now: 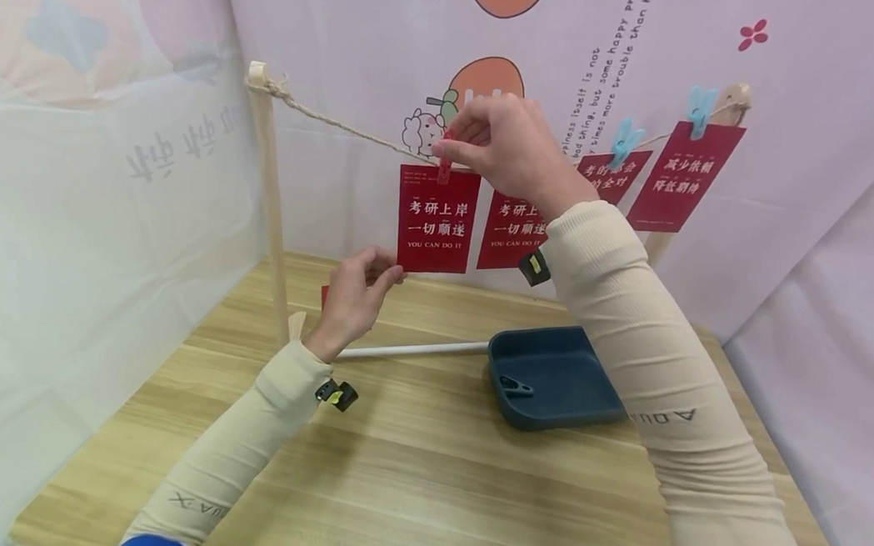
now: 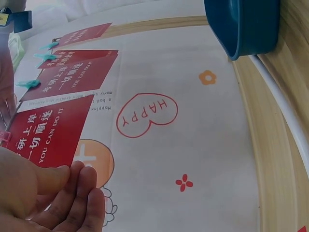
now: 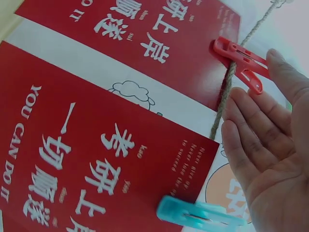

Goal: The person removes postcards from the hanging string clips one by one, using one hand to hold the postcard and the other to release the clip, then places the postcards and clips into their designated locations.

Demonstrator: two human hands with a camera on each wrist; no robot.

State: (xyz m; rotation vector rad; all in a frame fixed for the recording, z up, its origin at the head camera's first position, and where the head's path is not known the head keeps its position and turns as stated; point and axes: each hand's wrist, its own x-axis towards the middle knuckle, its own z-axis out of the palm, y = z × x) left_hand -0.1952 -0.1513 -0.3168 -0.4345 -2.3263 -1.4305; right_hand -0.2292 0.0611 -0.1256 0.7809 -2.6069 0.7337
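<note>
My right hand (image 1: pixel 515 148) is at the rope, its thumb and index finger about the handles of a red clothespin (image 3: pixel 241 58). That clothespin sits on the rope (image 1: pixel 341 125) and the top edge of a red card (image 1: pixel 435 231) with white lettering. Below, my left hand (image 1: pixel 356 297) pinches the card's lower left corner between thumb and index finger, seen closely in the left wrist view. A matching red card (image 3: pixel 96 145) hangs beside it from a blue clothespin (image 3: pixel 198 212); the right forearm partly covers this card in the head view.
Two more red cards (image 1: pixel 683 179) hang at the right from blue clothespins (image 1: pixel 625 142). Wooden posts (image 1: pixel 269 188) hold the rope. A dark blue dustpan (image 1: pixel 551 380) with a white handle (image 1: pixel 417 349) lies on the wooden table (image 1: pixel 395 471). A printed cloth (image 1: pixel 331 41) stands behind.
</note>
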